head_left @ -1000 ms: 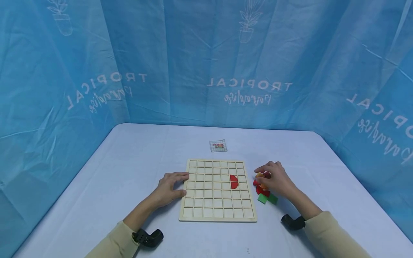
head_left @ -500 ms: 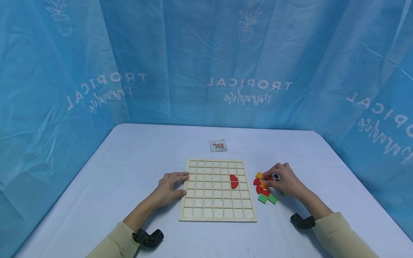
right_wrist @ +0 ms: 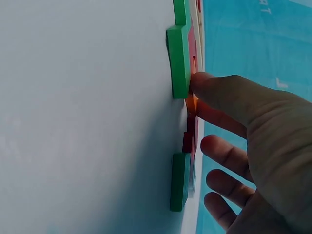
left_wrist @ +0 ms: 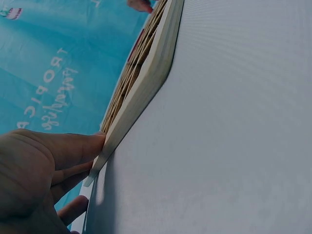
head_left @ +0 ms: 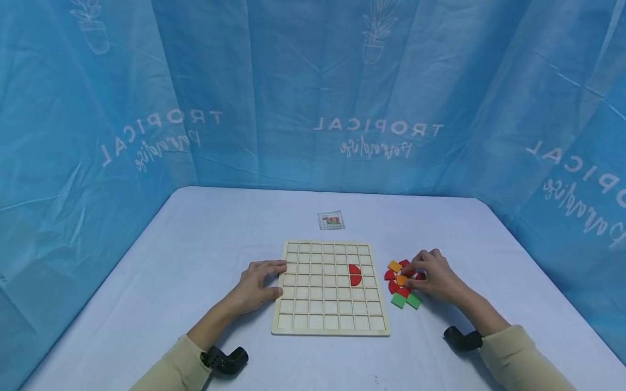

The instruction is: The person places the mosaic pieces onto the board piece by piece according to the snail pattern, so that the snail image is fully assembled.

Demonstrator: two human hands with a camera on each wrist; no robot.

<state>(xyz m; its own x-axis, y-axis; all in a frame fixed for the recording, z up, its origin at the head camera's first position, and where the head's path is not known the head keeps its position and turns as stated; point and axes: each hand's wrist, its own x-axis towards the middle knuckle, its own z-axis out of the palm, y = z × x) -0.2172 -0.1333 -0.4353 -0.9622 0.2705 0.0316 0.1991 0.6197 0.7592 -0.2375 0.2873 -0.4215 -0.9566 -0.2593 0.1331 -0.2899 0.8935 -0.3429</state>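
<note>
A pale wooden grid board (head_left: pixel 330 323) lies on the table between my hands, with two red quarter-round tiles (head_left: pixel 355 280) in its right part. My left hand (head_left: pixel 256 285) rests against the board's left edge, thumb and fingers spread; in the left wrist view the thumb touches the rim (left_wrist: pixel 146 80). To the right of the board my right hand (head_left: pixel 432 276) is over a small heap of tiles. Its thumb and forefinger are at an orange tile (head_left: pixel 401 280), other fingers loose. Green tiles (right_wrist: pixel 179 61) lie nearest me; the hand hides part of the heap.
Beyond the board lies a small picture card (head_left: pixel 331 220) with a coloured pattern on a grid. A second orange tile (head_left: pixel 394 266) and several red tiles (head_left: pixel 389 275) surround the right hand. Blue curtains hang around the white table (head_left: pixel 220 222).
My right hand has shifted right and slightly nearer over the heap, uncovering orange and red tiles on its left side. A black-and-white tile seen half a second ago is now hidden. My left hand stays put.
</note>
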